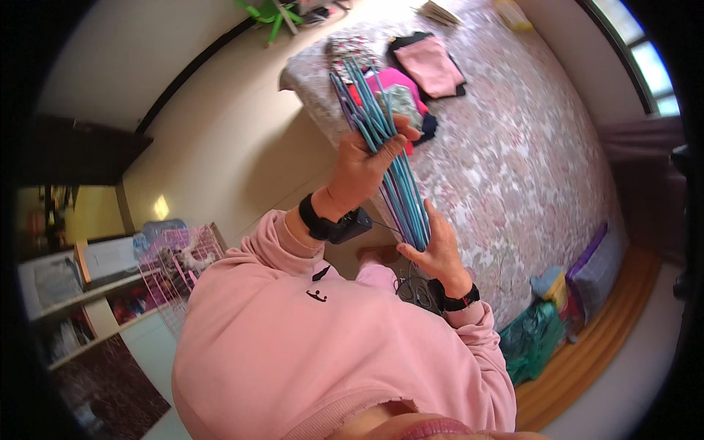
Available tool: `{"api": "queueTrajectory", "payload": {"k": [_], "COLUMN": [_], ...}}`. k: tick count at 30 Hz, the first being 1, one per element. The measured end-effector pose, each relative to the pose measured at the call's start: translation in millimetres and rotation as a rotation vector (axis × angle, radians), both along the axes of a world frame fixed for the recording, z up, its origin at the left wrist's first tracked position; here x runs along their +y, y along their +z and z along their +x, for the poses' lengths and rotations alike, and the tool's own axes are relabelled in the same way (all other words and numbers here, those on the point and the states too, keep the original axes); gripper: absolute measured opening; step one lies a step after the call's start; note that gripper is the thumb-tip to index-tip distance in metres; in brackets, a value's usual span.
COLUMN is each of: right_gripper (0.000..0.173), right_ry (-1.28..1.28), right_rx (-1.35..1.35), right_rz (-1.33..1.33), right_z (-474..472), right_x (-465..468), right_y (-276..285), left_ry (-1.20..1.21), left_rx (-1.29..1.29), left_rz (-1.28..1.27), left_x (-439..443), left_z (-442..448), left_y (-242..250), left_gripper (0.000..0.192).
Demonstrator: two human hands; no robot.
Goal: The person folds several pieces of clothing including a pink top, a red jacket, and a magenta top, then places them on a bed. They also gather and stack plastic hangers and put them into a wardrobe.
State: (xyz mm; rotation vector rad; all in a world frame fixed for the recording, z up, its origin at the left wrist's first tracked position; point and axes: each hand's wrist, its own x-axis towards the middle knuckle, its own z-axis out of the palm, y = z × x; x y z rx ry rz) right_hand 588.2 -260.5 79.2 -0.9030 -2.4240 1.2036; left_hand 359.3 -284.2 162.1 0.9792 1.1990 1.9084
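A bundle of thin blue and purple clothes hangers is held slantwise in front of me, over the edge of a bed with a floral cover. My left hand grips the bundle around its middle, fingers wrapped round it. Lower down, my right hand holds the near end between thumb and fingers. Past the hangers lies a loose heap of magenta, red, grey-green and dark clothes, partly hidden by them. A folded pink garment rests on black cloth, and a folded patterned garment lies at the bed's far left.
Green plastic and a grey cushion with purple trim lie at the right. Black cables hang near my right wrist. A pink wire rack stands at the left by shelves, and a green stool beyond the bed.
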Motion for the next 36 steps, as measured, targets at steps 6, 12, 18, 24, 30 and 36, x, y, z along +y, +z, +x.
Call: {"api": "queueTrajectory", "payload": {"k": [6, 12, 18, 24, 30, 36], "right_gripper": [0.124, 0.093, 0.066, 0.063, 0.066, 0.071], "right_ry": [0.206, 0.482, 0.654, 0.983, 1.213, 1.465], "right_rx": [0.192, -0.042, -0.224, -0.401, -0.375, -0.419], "right_rz": [-0.662, -1.060, -1.051, -0.950, -0.943, -0.733], "right_z": [-136, -280, -404, -509, -617, -730], "right_x": [-70, -181, -269, -319, -364, -415], "right_y": [5, 26, 36, 37, 62, 103], "left_ry": [0.035, 0.147, 0.520, 0.821, 1.056, 1.306], "left_rx": [-0.022, -0.003, 0.166, 0.126, 0.238, 0.461], "left_rz": [0.034, 0.070, 0.087, 0.034, 0.000, -0.023], "left_x": [-130, -271, -400, -486, -538, -594], "left_z": [-110, -222, -308, -364, -420, -480], "left_y": [23, 47, 58, 59, 88, 122], "left_gripper": [0.021, 0.026, 0.024, 0.025, 0.024, 0.028]}}
